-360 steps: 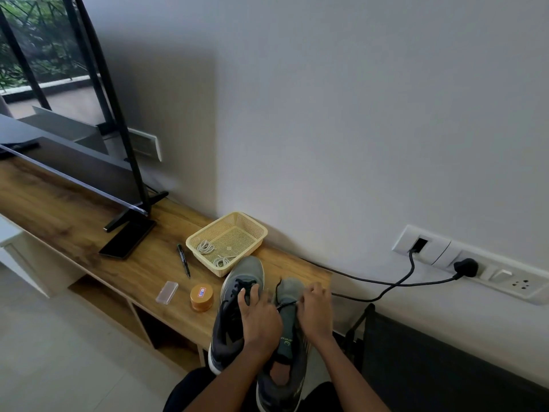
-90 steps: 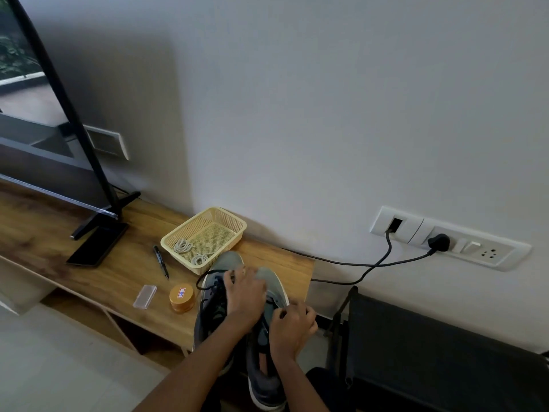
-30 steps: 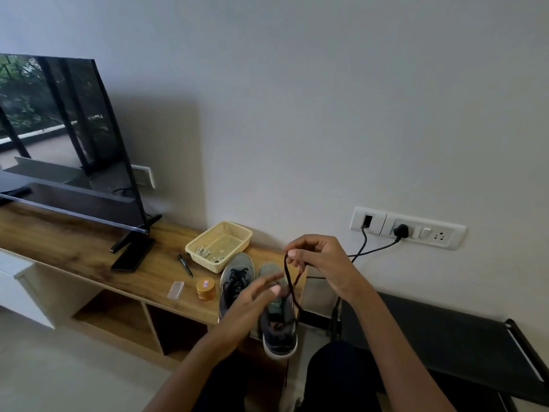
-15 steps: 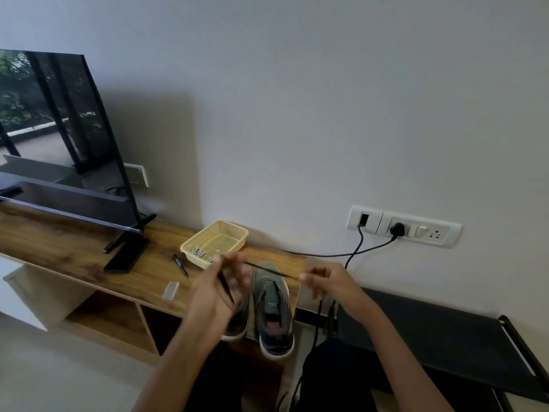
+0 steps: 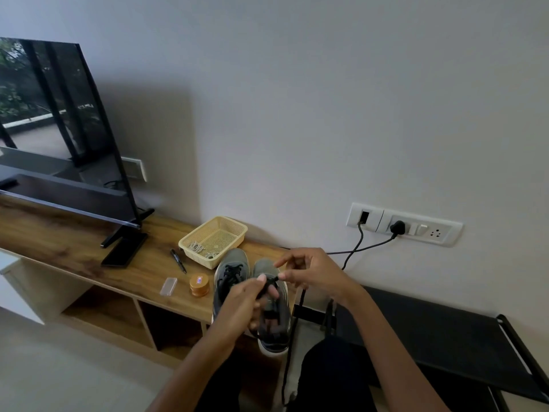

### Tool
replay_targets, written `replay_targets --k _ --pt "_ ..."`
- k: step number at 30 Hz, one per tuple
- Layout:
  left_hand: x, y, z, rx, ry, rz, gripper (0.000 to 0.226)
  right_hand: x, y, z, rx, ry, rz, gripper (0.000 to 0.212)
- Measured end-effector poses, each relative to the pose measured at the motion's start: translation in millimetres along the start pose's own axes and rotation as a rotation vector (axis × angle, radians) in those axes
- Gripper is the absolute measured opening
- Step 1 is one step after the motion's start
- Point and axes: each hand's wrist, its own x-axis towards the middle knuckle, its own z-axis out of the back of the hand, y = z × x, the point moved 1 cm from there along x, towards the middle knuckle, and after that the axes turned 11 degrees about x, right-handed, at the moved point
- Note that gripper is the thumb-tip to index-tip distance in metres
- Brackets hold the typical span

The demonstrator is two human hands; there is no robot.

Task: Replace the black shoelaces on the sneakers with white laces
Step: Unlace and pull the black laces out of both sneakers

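While both hands are up in front of the sneakers, the black lace (image 5: 298, 310) is pinched between them: left hand (image 5: 244, 301) has its grip closed on one bit near the fingertips, right hand (image 5: 309, 270) has thumb and forefinger closed on it just beside that, w/ the other fingers fanned out. Rest of the lace hangs down from the right hand past the surface edge toward the person's lap, can't tell where it ends. Two grey sneakers sit side by side on the wooden surface (image 5: 74, 248), heels poking over the front edge. Left sneaker (image 5: 231, 266) has black lacing criss-crossed over the tongue. Right sneaker (image 5: 274, 328) is mostly behind the hands, so can't tell what's in its eyelets. White laces (image 5: 197, 248) are coiled in the yellow basket (image 5: 234, 231), which sits just behind the left sneaker's toe, near the wall. Other stuff on the surface: black pen (image 5: 178, 261) left of the basket, small round orange tin (image 5: 199, 284) just left of the left sneaker, little clear plastic case (image 5: 168, 286) beside the tin. TV (image 5: 59, 129) stands further left on its black stand. On the wall to the right there's a white socket strip (image 5: 404, 228) w/ a black plug and cables drooping down, and a black bench (image 5: 445, 331) below it.
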Motion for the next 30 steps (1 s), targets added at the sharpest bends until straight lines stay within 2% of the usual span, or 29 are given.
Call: replay_targets --k 2,4,6,8,10,12,15,17,19,22,25,28,30 --pt "1 -8 13 -0.129 0.006 -0.026 0.032 -4 -13 8 0.041 0.091 -0.092 0.021" --pt "5 -18 31 -0.4 -0.119 -0.073 0.03 -11 -31 15 0.085 0.129 -0.177 0.022" --pt "10 -25 54 -0.628 -0.385 -0.118 0.029 -17 -50 25 0.15 0.034 -0.235 0.02" --pt "13 -23 81 -0.757 -0.704 -0.086 0.027 -22 -67 37 0.214 -0.112 -0.28 0.018" --pt "18 -10 97 -0.793 -0.859 -0.062 0.026 -28 -74 44 0.157 -0.219 -0.298 0.011" --pt "21 2 91 -0.726 -0.811 -0.058 0.026 -28 -69 42 -0.087 -0.213 -0.281 0.005" --pt "31 22 55 -0.571 -0.501 0.018 0.027 -16 -46 20 -0.381 0.019 -0.212 0.011" --pt "33 33 25 -0.4 -0.267 0.103 0.031 -6 -29 1 -0.429 0.149 -0.14 0.01" --pt "32 38 3 -0.157 -0.154 0.14 0.035 3 -14 -13 -0.38 0.203 -0.067 0.015" --pt "25 31 -10 -0.011 -0.07 0.091 0.04 12 -1 -15 -0.287 0.106 0.019 0.014" --pt "24 21 -5 -0.159 -0.002 0.077 0.039 12 -8 0 -0.17 -0.031 -0.005 0.011" --pt "28 16 14 -0.527 0.068 0.069 0.032 -2 -25 15 -0.057 -0.052 -0.074 0.009" --pt "31 13 29 -0.792 0.043 0.056 0.033 -13 -38 25 0.008 -0.087 -0.143 0.013"
